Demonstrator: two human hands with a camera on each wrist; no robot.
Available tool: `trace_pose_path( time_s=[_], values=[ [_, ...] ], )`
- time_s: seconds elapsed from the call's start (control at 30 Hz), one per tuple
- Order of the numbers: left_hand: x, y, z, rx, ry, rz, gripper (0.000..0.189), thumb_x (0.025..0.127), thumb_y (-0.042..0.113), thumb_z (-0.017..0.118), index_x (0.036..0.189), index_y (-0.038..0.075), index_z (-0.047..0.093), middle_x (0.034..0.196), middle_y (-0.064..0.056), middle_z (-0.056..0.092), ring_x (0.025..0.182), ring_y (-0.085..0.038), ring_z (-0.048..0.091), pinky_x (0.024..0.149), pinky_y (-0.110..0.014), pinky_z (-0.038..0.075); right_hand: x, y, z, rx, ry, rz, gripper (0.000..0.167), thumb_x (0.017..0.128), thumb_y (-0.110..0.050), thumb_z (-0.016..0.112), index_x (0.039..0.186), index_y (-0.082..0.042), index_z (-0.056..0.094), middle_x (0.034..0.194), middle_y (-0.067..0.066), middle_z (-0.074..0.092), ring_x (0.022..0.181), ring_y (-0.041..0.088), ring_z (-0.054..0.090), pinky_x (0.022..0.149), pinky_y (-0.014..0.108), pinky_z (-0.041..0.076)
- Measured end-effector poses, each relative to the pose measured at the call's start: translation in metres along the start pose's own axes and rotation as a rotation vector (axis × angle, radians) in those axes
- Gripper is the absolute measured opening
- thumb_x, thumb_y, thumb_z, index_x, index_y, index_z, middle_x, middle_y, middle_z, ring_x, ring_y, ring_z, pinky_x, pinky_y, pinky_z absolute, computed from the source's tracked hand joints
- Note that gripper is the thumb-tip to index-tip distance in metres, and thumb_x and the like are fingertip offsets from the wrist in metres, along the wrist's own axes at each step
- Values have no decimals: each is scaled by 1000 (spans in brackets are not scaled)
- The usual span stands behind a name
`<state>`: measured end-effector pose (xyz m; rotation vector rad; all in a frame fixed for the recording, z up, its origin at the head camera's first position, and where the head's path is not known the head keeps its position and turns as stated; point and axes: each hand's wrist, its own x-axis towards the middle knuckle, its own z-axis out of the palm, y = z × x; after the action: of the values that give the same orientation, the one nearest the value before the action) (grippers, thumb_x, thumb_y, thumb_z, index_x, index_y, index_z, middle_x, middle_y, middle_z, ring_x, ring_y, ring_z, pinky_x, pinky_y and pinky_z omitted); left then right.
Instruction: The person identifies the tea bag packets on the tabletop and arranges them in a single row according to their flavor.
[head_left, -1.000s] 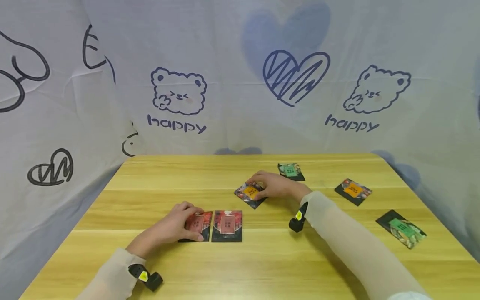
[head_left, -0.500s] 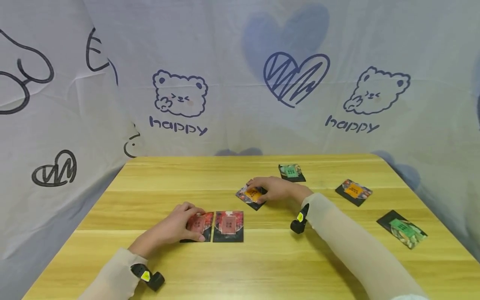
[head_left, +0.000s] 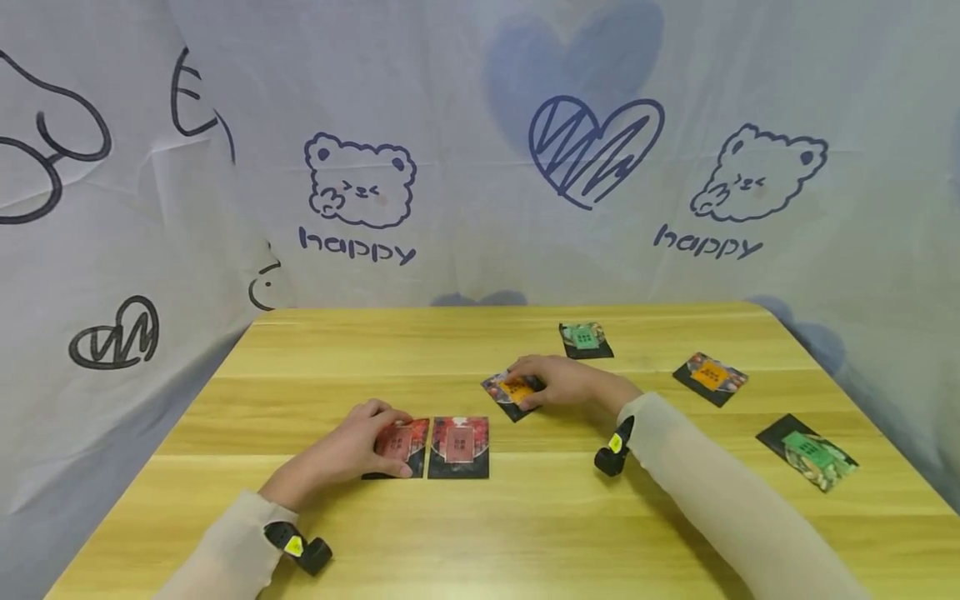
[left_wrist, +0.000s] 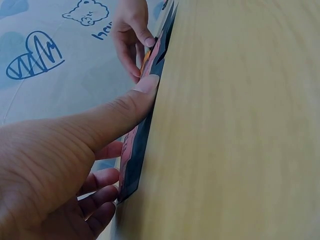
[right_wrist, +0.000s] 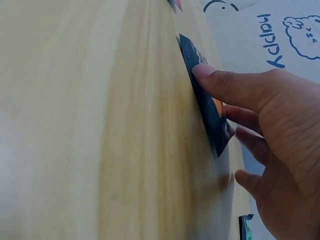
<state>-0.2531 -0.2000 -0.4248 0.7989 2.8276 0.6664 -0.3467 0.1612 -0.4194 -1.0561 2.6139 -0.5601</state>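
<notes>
In the head view two flat red-and-black packets lie side by side on the wooden table. My left hand holds the left red packet between its thumb on the near part and its fingers at the far edge. The other red packet lies just to its right, untouched. Farther back, my right hand pinches an orange-labelled packet, which sits turned at an angle. The right wrist view shows the right thumb on the dark face of this orange-labelled packet, with fingers at its far edge.
A green-labelled packet lies behind my right hand. To the right are another orange-labelled packet and another green-labelled packet. A printed white cloth hangs behind the wooden table.
My right hand and the orange-labelled packet have shifted slightly right. My left hand stays on the left red packet, and the other packets have not visibly moved.
</notes>
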Motion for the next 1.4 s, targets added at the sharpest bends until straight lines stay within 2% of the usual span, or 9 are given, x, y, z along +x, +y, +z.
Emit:
trace_pose_path(
  time_s=[0.33,0.6,0.87,1.23,1.4],
  values=[
    [1,1,1,5,0,-8,79,74,52,81,136,11,55,121,-7,48,106,-25,44,87,-46,42,-16,-3,5,-48,29,-12,55,92,-44,67,140,-20,55,142,4,48,126,24,47,104,45,36],
    [0,-1,3,16,10,-2,80,74,53,81,136,10,56,121,-8,49,104,-25,44,86,-45,43,-31,-11,8,-140,25,-24,59,93,-48,63,144,-23,51,148,9,43,134,34,39,106,53,31],
    [0,0,4,12,7,2,79,74,53,80,137,10,55,121,-8,48,105,-25,44,86,-45,42,-46,-17,13,-198,37,-4,59,94,-50,61,145,-22,51,147,7,45,134,32,39,107,53,30],
    [1,1,4,3,-3,-6,80,74,53,80,137,11,55,124,-8,48,109,-27,43,89,-48,42,-61,-29,25,-155,87,86,60,94,-50,61,145,-21,50,145,8,45,132,32,41,106,51,33],
    [2,0,4,5,2,0,79,74,53,80,137,11,55,123,-8,47,108,-27,43,89,-47,42,-64,-34,29,-161,121,72,60,94,-48,62,144,-17,51,143,11,47,131,34,42,105,52,33]
  ],
)
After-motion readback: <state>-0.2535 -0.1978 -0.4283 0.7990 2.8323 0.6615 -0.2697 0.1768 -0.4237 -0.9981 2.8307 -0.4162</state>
